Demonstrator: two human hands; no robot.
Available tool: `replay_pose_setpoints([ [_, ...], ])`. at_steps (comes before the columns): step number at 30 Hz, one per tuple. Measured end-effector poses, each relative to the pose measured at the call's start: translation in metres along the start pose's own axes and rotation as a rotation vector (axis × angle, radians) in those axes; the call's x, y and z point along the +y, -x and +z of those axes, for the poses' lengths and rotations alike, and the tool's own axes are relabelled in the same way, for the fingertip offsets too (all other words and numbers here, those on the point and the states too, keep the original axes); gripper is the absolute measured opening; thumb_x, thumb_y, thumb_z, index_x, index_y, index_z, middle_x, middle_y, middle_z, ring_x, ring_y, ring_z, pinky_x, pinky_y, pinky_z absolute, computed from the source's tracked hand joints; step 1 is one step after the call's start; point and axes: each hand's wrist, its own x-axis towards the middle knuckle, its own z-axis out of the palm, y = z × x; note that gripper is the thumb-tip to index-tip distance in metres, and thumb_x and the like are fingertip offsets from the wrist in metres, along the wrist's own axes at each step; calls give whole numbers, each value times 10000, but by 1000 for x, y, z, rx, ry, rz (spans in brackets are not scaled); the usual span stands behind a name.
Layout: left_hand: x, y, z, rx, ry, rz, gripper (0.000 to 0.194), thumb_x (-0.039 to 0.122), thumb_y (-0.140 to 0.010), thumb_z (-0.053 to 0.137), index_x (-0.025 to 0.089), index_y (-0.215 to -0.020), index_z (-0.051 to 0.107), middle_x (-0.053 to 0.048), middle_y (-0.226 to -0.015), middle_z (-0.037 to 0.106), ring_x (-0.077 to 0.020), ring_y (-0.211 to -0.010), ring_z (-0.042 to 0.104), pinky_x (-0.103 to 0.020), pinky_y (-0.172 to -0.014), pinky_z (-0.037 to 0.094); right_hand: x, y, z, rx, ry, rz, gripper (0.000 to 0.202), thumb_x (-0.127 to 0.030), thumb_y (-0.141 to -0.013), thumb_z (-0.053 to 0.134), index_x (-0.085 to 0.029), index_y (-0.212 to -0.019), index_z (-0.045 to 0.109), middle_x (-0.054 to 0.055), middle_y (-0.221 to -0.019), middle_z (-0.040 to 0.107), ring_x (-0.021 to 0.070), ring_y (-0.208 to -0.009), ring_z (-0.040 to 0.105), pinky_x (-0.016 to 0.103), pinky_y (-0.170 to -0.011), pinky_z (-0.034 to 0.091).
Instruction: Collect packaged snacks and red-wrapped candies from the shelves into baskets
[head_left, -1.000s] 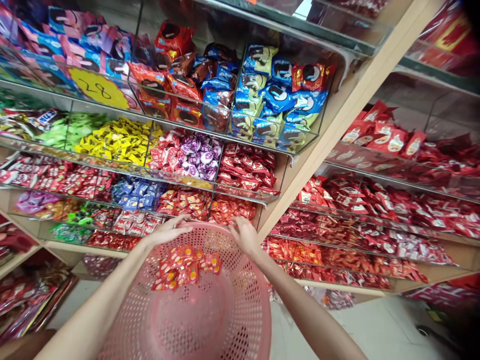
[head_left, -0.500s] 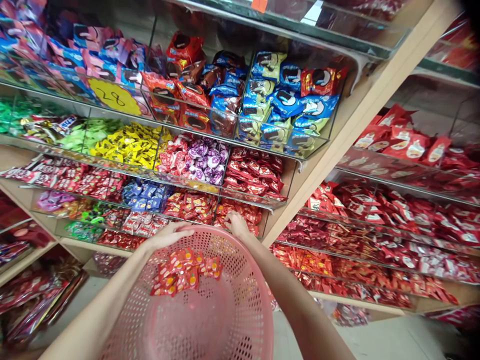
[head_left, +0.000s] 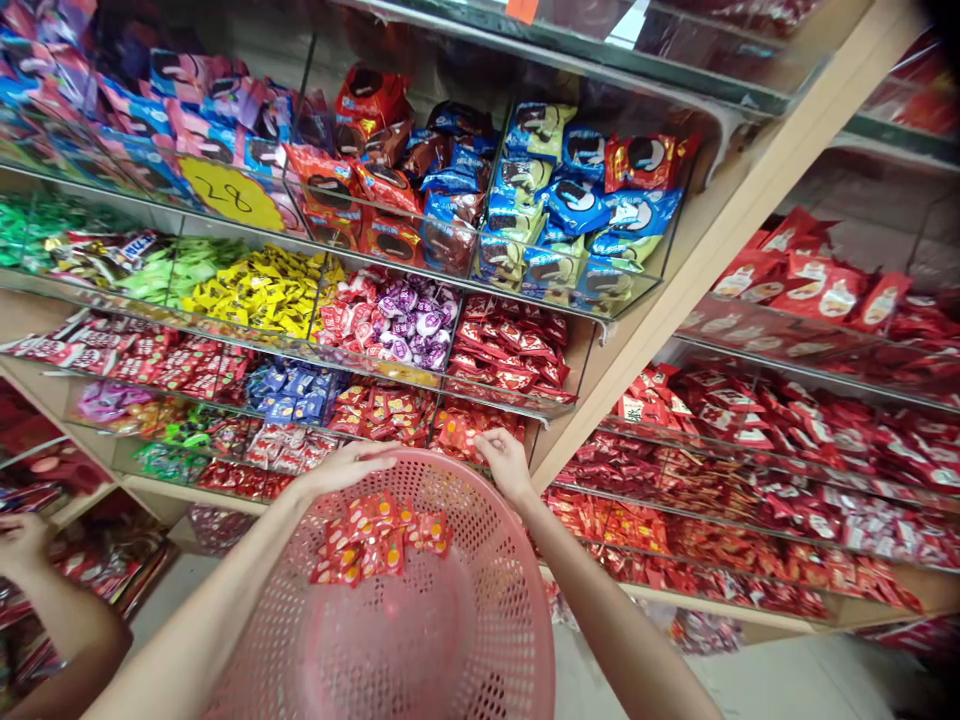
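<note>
A pink perforated plastic basket (head_left: 390,640) tilts toward the shelves, with several red candy packets (head_left: 367,540) lying against its inner wall. My left hand (head_left: 349,468) is wrapped over the basket's far rim. Past the rim on the right, my right hand (head_left: 501,460) is at the lower shelf compartment of red packets (head_left: 457,425). Its thumb and fingertips are pinched together on what looks like a red packet.
Clear-fronted shelves hold yellow candies (head_left: 259,290), purple-white candies (head_left: 416,315) and blue packs (head_left: 574,200). A wooden upright (head_left: 697,235) divides them from more red packets on the right. Another person's arm (head_left: 67,610) reaches in at the lower left.
My right hand has moved right and drawn back slightly, its fingers now pinched. The basket has shifted slightly right. Another person's arm has come into view at the lower left.
</note>
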Motion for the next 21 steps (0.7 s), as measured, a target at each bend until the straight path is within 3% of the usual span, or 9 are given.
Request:
replay_pose_setpoints([
  [4, 14, -2, -1, -80, 68, 124, 430, 535, -793, 482, 284, -1112, 625, 10, -1235, 587, -198, -1147, 504, -319, -1008, 325, -8, 27, 16, -94, -345, 295, 278, -382, -602, 721, -185, -709, 556, -26, -662, 576, 103, -614, 545, 279, -676, 461],
  [7, 17, -1, -2, -91, 81, 167, 371, 505, -806, 486, 251, -990, 685, -6, -1148, 631, -184, -1064, 539, -292, -961, 354, -7, 43, 30, -180, -451, 390, 277, -357, -591, 740, -181, -707, 561, -20, -690, 593, 96, -635, 558, 267, -691, 464],
  [14, 10, 5, -7, -94, 12, 186, 305, 468, -757, 566, 194, -741, 700, -7, -852, 614, -161, -843, 538, -250, -803, 382, 6, 62, 51, -261, -468, 414, 273, -334, -594, 746, -176, -746, 583, -13, -715, 585, 106, -639, 572, 286, -712, 478],
  [19, 8, 1, -10, -134, -10, 168, 263, 434, -740, 580, 200, -747, 700, -9, -911, 577, -164, -908, 504, -253, -842, 364, 5, 61, 56, -376, -354, 430, 348, -387, -672, 681, -221, -961, 582, -4, -814, 606, 106, -647, 577, 276, -667, 479],
  [21, 8, -2, -9, -150, -14, 153, 261, 435, -719, 595, 197, -733, 699, -12, -962, 562, -172, -948, 490, -258, -859, 359, 1, 58, 57, -458, -278, 430, 314, -415, -684, 664, -213, -917, 604, -4, -796, 606, 104, -641, 567, 263, -644, 469],
])
